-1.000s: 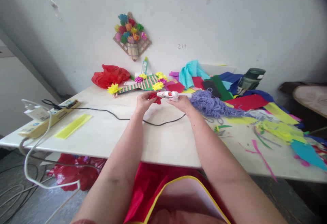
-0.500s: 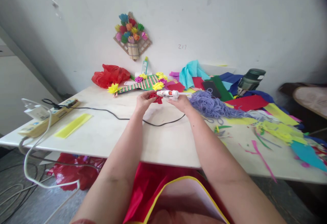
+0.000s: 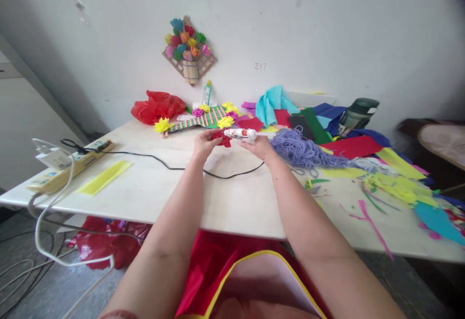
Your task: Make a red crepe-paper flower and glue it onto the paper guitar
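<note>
Far left edge of table (image 3: pixel 152 198): power strip (image 3: pixel 69 166) with plugs in it; white cable (image 3: pixel 47 241) hangs off the edge toward the floor. Yellow paper strip (image 3: pixel 104 177) lies flat just beside the strip. Black cord (image 3: pixel 160 161) runs from the power strip across the tabletop, curving under the hands.

Back left: crumpled red bag (image 3: pixel 157 106) against the wall. On the wall above, a lattice plaque with paper flowers (image 3: pixel 189 52). Below it, a glue bottle (image 3: pixel 207 93) stands upright, and a striped woven piece with yellow and pink paper flowers (image 3: pixel 203 119) lies flat.

Centre: left hand (image 3: pixel 204 144) closed in a pinch on a small red paper flower (image 3: pixel 221 138), held just above the table. Right hand (image 3: pixel 258 147) wrapped around a white glue gun (image 3: pixel 240 134), nozzle pointing left and touching or nearly touching the red flower; cannot tell which.

Right of the hands: heap of lilac yarn (image 3: pixel 303 150), just beside the right hand. Behind it, folded sheets in teal, red, green, blue. A dark green flask (image 3: pixel 358 111) lies tilted on the blue sheets. Far right: scattered yellow, pink and teal paper offcuts (image 3: pixel 395 183).
</note>
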Demonstrator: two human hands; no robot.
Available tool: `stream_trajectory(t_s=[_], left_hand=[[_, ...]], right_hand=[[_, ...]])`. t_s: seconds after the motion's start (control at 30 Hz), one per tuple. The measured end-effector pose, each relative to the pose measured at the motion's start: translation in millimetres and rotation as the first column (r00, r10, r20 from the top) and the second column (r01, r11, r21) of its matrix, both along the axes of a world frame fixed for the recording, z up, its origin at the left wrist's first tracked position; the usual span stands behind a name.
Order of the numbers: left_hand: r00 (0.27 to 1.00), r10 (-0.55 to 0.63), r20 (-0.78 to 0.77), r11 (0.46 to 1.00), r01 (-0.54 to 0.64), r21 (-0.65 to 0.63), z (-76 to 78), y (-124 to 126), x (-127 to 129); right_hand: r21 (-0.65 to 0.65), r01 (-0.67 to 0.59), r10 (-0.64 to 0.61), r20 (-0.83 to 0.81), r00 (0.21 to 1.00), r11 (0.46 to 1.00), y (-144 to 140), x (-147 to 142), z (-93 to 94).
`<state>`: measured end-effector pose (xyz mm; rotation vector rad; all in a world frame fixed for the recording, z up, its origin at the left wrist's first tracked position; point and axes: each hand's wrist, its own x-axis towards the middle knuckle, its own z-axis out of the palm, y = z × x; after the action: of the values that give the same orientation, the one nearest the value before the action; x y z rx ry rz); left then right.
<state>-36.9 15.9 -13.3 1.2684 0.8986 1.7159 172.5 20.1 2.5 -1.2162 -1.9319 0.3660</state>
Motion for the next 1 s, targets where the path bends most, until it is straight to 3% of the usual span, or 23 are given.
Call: stream_trajectory(t_s=[0.13, 0.47, 0.63, 0.73, 0.83, 0.9, 1.0], left_hand=[[1.0, 0.018, 0.004, 1.0, -0.018, -0.005, -0.7, 0.7, -0.6], [0.999, 0.006, 0.033, 1.0, -0.006, -0.014, -0.7, 1.0, -1.2], [0.992, 0.106, 0.063, 0.994, -0.107, 0.007, -3.6, 5.8, -5.3], [0.968, 0.219, 0.125, 0.974, -0.226, 0.037, -4.4, 9.5, -10.3], [0.934, 0.308, 0.18, 0.945, -0.323, 0.057, -4.4, 12.8, -15.4], [0.923, 0.326, 0.206, 0.937, -0.345, 0.064, -3.9, 14.0, -17.3], [0.923, 0.314, 0.221, 0.939, -0.336, 0.071, -2.8, 13.9, -16.7]], right_hand=[[-0.025, -0.002, 0.002, -0.015, 1.0, 1.0, 2.9, 0.9, -2.7], [-0.023, -0.117, 0.102, -0.343, 0.934, 0.993, 4.8, 0.3, -4.0], [-0.02, -0.042, 0.029, -0.418, 0.908, 0.999, 7.4, -0.9, -2.8], [-0.01, 0.157, -0.152, -0.317, 0.936, 0.988, 11.2, 1.4, -5.4], [-0.081, 0.322, -0.327, -0.055, 0.944, 0.943, 9.0, 4.2, -4.9], [-0.118, 0.323, -0.31, 0.114, 0.944, 0.939, 5.2, 3.4, -3.5], [-0.141, 0.208, -0.163, 0.277, 0.947, 0.968, 1.2, -4.2, -4.9]])
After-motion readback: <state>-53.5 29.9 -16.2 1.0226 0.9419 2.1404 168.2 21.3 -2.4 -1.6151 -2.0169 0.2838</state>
